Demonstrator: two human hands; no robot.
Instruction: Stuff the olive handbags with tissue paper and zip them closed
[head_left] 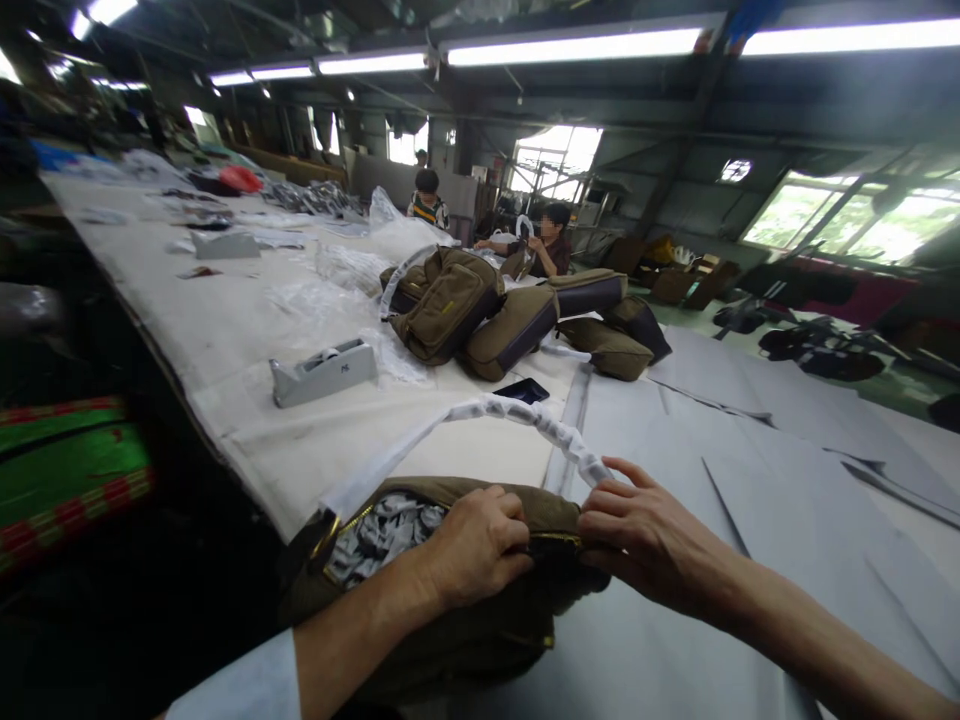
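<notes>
- Our left hand (480, 545) is clamped on the rim of an olive canvas bag (450, 645); our right hand (649, 535) grips the same rim just beside it, fingers spread.
- The bag lies at the tabletop's (225, 330) near edge, its brass zipper (555, 540) parted around crumpled grey stuffing (379, 540).
- A white plastic-wrapped strap (517, 420) arcs up from the bag.
- Beyond, stuffed olive bags (450, 305) sit in a heap near a grey tape dispenser (322, 372).
- Flat grey paper sheets (712, 430) spread to the right.
</notes>
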